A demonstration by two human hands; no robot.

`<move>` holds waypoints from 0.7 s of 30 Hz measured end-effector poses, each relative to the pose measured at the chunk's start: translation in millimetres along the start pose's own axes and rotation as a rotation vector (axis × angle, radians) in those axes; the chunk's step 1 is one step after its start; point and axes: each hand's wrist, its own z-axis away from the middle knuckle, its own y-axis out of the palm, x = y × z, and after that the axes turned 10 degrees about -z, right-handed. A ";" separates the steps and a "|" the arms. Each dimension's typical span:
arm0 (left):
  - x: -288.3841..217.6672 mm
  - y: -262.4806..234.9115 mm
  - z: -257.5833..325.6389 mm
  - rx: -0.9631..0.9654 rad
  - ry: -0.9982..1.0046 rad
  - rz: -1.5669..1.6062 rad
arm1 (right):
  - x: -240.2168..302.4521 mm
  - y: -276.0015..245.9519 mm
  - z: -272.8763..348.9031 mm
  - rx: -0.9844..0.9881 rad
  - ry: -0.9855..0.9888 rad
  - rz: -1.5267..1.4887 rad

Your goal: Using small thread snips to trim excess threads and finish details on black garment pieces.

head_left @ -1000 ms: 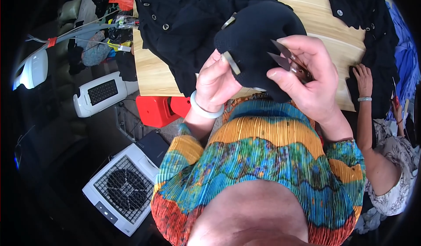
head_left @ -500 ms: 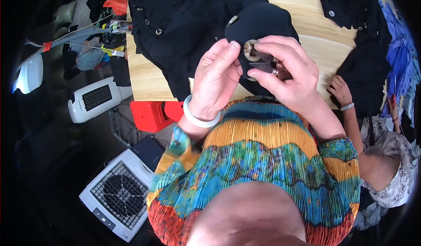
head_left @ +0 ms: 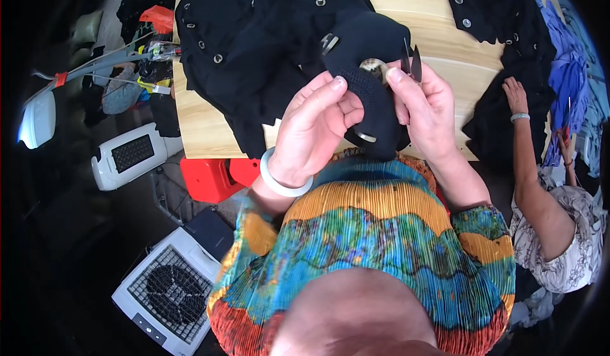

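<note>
A black garment (head_left: 248,57) with mottled brown-and-cream buttons spreads over the table, one strip of it raised between my hands. My left hand (head_left: 318,121) is closed on the edge of that black garment, thumb and fingers pinching it. My right hand (head_left: 427,105) holds small thread snips (head_left: 414,64), their dark blades sticking up beyond the fingers. Its thumb and fingertip also touch the rim of a button (head_left: 370,65) on the strip. Two more buttons show nearby: one button (head_left: 328,43) farther off and a lower button (head_left: 366,137). The snips' handles are hidden in my palm.
The wooden table (head_left: 438,22) bears another black garment (head_left: 502,95) on the right, under a co-worker's hand (head_left: 515,95). Blue cloth (head_left: 559,70) hangs beyond it. Red stools (head_left: 206,179) and a white fan unit (head_left: 168,286) stand at lower left.
The snips have turned from pointing left toward the strip to pointing up and away. My right thumb has come onto the button's rim. The co-worker's arm has reached farther forward.
</note>
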 end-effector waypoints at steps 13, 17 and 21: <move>-13.9 -11.2 -7.9 0.048 0.013 0.166 | -2.8 -19.4 -2.0 0.168 -0.014 0.228; -21.2 -19.5 -13.5 -0.024 0.013 0.282 | -23.0 -21.6 0.8 0.199 -0.083 0.319; -10.7 -33.1 -29.6 0.025 -0.014 0.345 | -44.2 -26.7 -3.0 0.175 0.054 0.349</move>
